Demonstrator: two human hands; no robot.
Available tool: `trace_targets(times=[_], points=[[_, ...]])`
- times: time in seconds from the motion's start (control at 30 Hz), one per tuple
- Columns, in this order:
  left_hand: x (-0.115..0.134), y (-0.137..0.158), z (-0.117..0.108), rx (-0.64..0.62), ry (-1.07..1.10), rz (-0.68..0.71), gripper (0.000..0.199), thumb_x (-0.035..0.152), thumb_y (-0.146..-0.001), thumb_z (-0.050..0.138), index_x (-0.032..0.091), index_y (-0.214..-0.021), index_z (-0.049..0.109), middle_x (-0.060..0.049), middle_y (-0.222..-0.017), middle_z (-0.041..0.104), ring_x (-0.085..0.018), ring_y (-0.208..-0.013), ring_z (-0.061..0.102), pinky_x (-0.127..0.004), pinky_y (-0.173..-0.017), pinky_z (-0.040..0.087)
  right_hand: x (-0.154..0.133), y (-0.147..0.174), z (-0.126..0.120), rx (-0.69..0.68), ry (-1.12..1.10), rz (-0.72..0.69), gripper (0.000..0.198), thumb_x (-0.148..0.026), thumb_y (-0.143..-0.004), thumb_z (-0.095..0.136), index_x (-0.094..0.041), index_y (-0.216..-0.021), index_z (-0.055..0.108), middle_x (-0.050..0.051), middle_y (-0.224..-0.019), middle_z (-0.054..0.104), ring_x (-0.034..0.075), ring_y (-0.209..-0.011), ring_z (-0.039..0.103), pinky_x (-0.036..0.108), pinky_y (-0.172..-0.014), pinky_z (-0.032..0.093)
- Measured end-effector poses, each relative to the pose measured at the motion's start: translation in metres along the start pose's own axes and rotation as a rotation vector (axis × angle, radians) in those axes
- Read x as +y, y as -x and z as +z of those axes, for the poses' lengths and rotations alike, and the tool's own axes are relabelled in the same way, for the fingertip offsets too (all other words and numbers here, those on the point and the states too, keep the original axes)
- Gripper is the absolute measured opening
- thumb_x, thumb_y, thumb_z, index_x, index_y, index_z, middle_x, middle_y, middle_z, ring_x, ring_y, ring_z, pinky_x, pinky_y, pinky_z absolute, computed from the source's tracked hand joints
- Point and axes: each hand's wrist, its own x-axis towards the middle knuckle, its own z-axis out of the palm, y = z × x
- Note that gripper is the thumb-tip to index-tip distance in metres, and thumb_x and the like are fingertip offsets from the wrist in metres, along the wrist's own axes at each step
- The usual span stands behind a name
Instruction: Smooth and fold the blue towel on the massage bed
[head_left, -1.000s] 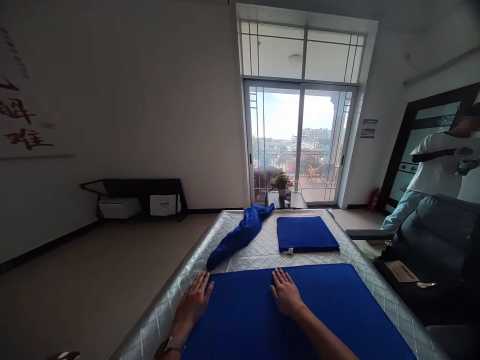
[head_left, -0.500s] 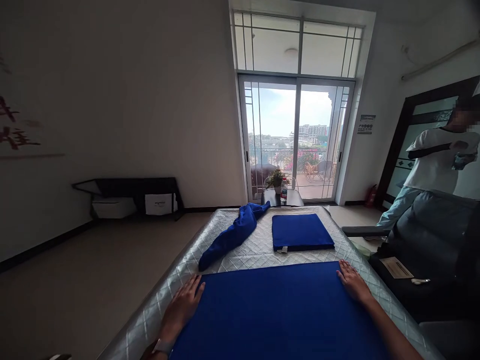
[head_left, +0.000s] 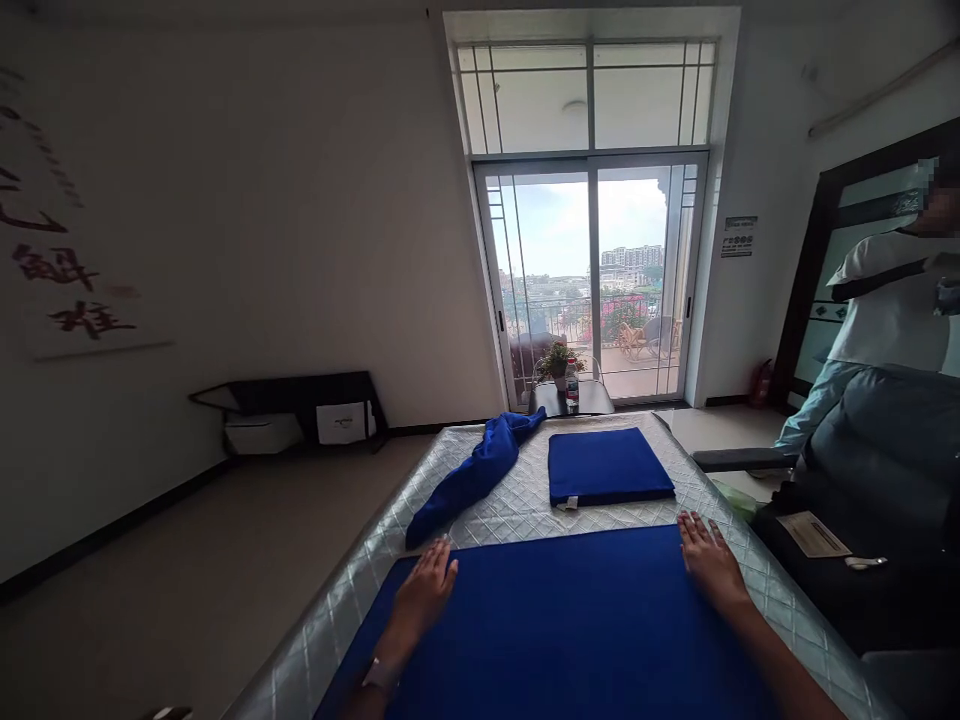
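A flat sheet of blue cloth [head_left: 570,620] is spread over the near part of a quilted silver-white mattress [head_left: 517,508]. My left hand [head_left: 429,580] rests on the cloth near its far left corner, fingers stretched out. At the far right corner my right hand [head_left: 705,555] lies flat with its fingers extended, touching the cloth's edge. Just beyond sits a neatly folded blue cloth [head_left: 609,465] with a small white tag on its near edge. To its left lies a crumpled, elongated blue cloth [head_left: 476,475]. Neither hand grips anything.
Behind the mattress, a small table [head_left: 592,402] bears a potted plant [head_left: 559,362] and a bottle [head_left: 572,385]. On the right stands a dark armchair [head_left: 892,450], with a person [head_left: 892,300] behind it. White boxes [head_left: 345,423] sit by the left wall.
My left hand has moved right, from the cloth's left edge onto its surface. My right hand stays near the far right corner. The view has shifted slightly.
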Motion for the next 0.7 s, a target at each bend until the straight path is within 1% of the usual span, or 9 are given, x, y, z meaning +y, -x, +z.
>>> trace_targets(times=[0.07,0.17,0.23,0.27,0.33,0.4,0.53,0.6,0.7], points=[[0.044,-0.006,0.009,-0.077,0.046,0.130,0.057,0.041,-0.102,0.029,0.017,-0.148,0.052,-0.015,-0.157,0.049,-0.030,-0.147,0.042,-0.047,-0.121,0.036,-0.030,-0.003,0.009,-0.081,-0.009,-0.072,0.061,-0.026,-0.099,0.018,-0.018,-0.138,0.064,0.019,-0.150,0.053,0.030,-0.146,0.039,0.046,-0.124,0.022],[0.101,-0.015,0.029,-0.123,0.088,0.255,0.055,0.041,-0.105,0.031,0.017,-0.151,0.048,-0.012,-0.158,0.047,-0.024,-0.148,0.040,-0.043,-0.123,0.035,-0.097,0.001,0.031,-0.202,-0.045,-0.219,0.060,-0.027,-0.098,0.023,-0.013,-0.149,0.051,0.013,-0.157,0.046,0.026,-0.149,0.035,0.038,-0.126,0.019],[0.127,-0.019,0.043,-0.123,0.101,0.319,0.054,0.037,-0.106,0.030,0.015,-0.152,0.046,-0.015,-0.158,0.046,-0.025,-0.149,0.039,-0.047,-0.123,0.036,-0.142,0.006,0.048,-0.269,-0.072,-0.297,0.060,-0.031,-0.099,0.026,-0.012,-0.153,0.044,0.011,-0.159,0.042,0.023,-0.150,0.033,0.035,-0.126,0.020],[0.136,-0.021,0.048,-0.119,0.104,0.345,0.053,0.035,-0.106,0.028,0.014,-0.152,0.045,-0.016,-0.158,0.046,-0.026,-0.149,0.039,-0.049,-0.122,0.036,-0.161,0.008,0.055,-0.296,-0.082,-0.321,0.060,-0.032,-0.099,0.027,-0.012,-0.154,0.042,0.010,-0.160,0.040,0.022,-0.151,0.031,0.035,-0.126,0.020],[0.147,-0.021,0.056,-0.111,0.103,0.382,0.051,0.029,-0.106,0.028,0.014,-0.152,0.045,-0.016,-0.157,0.047,-0.026,-0.149,0.039,-0.051,-0.122,0.037,-0.188,0.011,0.068,-0.337,-0.092,-0.339,0.061,-0.030,-0.099,0.027,-0.012,-0.155,0.039,0.010,-0.162,0.037,0.021,-0.152,0.029,0.037,-0.126,0.020],[0.150,-0.019,0.061,-0.107,0.101,0.407,0.051,0.027,-0.106,0.028,0.016,-0.152,0.045,-0.015,-0.157,0.047,-0.026,-0.149,0.037,-0.051,-0.123,0.036,-0.198,0.013,0.077,-0.362,-0.092,-0.328,0.062,-0.027,-0.097,0.028,-0.010,-0.156,0.036,0.011,-0.163,0.034,0.022,-0.153,0.026,0.040,-0.126,0.019],[0.149,-0.016,0.065,-0.108,0.111,0.426,0.053,0.032,-0.106,0.028,0.015,-0.155,0.042,-0.015,-0.160,0.042,-0.027,-0.151,0.032,-0.053,-0.124,0.032,-0.197,0.014,0.084,-0.376,-0.083,-0.304,0.063,-0.028,-0.098,0.027,-0.011,-0.158,0.031,0.010,-0.164,0.029,0.022,-0.154,0.023,0.042,-0.127,0.017],[0.149,-0.017,0.066,-0.120,0.135,0.407,0.054,0.036,-0.106,0.029,0.017,-0.155,0.041,-0.014,-0.160,0.042,-0.028,-0.151,0.032,-0.053,-0.125,0.031,-0.195,0.014,0.084,-0.365,-0.077,-0.302,0.062,-0.030,-0.099,0.026,-0.013,-0.158,0.032,0.009,-0.164,0.031,0.021,-0.153,0.024,0.038,-0.127,0.017],[0.144,-0.018,0.065,-0.123,0.158,0.368,0.057,0.045,-0.105,0.029,0.023,-0.156,0.040,-0.011,-0.159,0.044,-0.029,-0.150,0.035,-0.052,-0.125,0.032,-0.182,0.013,0.080,-0.330,-0.054,-0.275,0.061,-0.038,-0.100,0.028,-0.015,-0.156,0.038,0.008,-0.162,0.038,0.022,-0.151,0.028,0.033,-0.125,0.020]])
